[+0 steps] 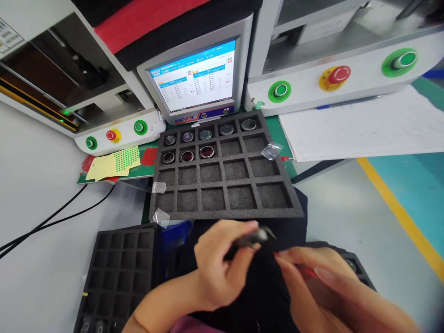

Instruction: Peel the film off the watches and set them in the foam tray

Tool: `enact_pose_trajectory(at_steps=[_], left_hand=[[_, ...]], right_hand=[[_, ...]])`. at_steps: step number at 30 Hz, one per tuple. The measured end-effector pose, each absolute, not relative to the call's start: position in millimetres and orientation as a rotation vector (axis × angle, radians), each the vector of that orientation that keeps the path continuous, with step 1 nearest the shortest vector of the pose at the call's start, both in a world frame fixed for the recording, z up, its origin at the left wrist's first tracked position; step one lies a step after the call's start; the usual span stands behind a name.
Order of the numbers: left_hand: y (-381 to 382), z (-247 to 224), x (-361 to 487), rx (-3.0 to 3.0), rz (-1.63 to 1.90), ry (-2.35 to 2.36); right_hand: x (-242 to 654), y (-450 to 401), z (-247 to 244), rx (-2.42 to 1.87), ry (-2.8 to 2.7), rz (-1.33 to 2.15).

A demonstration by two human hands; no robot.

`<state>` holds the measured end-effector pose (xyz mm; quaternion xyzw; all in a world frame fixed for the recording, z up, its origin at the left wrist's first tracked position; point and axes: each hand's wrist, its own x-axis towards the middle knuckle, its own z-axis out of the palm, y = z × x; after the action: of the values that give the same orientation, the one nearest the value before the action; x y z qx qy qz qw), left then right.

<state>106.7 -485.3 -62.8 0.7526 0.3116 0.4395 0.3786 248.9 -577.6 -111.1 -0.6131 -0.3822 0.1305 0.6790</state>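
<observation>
Above my lap, my left hand (222, 266) pinches a dark, shiny round piece (255, 237) that looks like a watch case; motion blurs it. Close to its right, my right hand (324, 277) has its thumb and fingers closed around a slim red item (308, 272), mostly hidden, whose red tip shows at the fingertips. A small gap separates the two hands. Beyond them lies a grey foam tray (227, 214), with several round watch cases (207, 151) in its two far rows; some faces look dark red.
Behind the tray stands a lit screen (197, 78) between machines with green buttons (280, 90) and red stop buttons (339, 75). Yellow sticker sheets (104, 165) lie left, papers (357, 127) right. Another foam tray (120, 263) is at lower left. Clear tape (272, 151) sticks to the near tray.
</observation>
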Motion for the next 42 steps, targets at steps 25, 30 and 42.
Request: enact_pose_trajectory(at_steps=[25, 30, 42], left_hand=[[-467.2, -68.4, 98.9, 0.932, 0.672, 0.894], [-469.5, -68.0, 102.0, 0.810, 0.643, 0.836], [-478.7, -70.0, 114.0, 0.839, 0.552, 0.768]], right_hand=[[381.3, -408.9, -118.3, -1.853, -0.948, 0.584], [374.2, -415.4, -99.9, -1.778, -0.916, 0.494], [231.4, -555.1, -68.7, -1.158, -0.514, 0.573]])
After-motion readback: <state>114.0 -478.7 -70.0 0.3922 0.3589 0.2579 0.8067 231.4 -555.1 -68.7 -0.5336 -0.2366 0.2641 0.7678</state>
